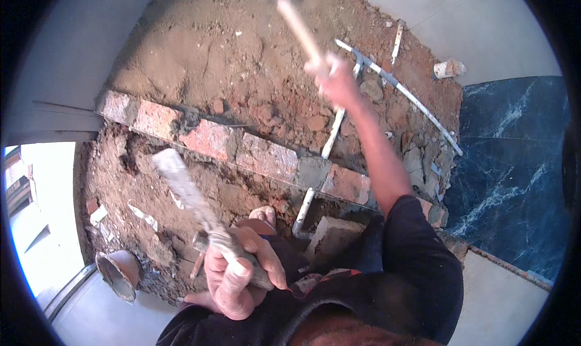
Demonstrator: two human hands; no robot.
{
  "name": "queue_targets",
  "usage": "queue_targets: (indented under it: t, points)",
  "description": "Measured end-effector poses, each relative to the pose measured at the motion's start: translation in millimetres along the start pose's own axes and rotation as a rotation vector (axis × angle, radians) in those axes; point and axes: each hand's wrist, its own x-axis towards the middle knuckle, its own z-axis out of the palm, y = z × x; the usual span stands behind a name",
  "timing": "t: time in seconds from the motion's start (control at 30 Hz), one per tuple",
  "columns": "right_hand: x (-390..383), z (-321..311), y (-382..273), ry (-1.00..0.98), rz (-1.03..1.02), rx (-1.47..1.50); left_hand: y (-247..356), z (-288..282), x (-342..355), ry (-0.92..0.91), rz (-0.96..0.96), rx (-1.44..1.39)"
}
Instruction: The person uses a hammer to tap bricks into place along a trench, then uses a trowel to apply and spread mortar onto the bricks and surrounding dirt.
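From my distant post, I watch a right hand [336, 83], fingers curled tightly around one wooden-handled tool [299, 28], its blurred head up and left of the grip. Well apart and nearer the body, a left hand [239, 273] has its fingers wrapped around one pale, flat-ended tool [187, 186], the long axis also slanting up-left. In view between the hands runs one row of bricks [266, 157], at least five showing; one bucket [129, 266] leans at lower left.
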Motion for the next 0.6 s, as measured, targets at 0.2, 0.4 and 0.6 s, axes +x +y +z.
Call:
queue_targets:
  t: [0.2,0.4,0.6]
  points:
    - [39,-90,-132,0.712,-0.544,0.057,-5,2,9,0.040,-0.015,-0.035]
    - [63,-14,-37,0.841,-0.460,0.135,-8,2,11,0.050,-0.044,-0.084]
    - [31,61,172,0.035,0.312,-0.086,-7,1,11,0.018,-0.047,-0.018]
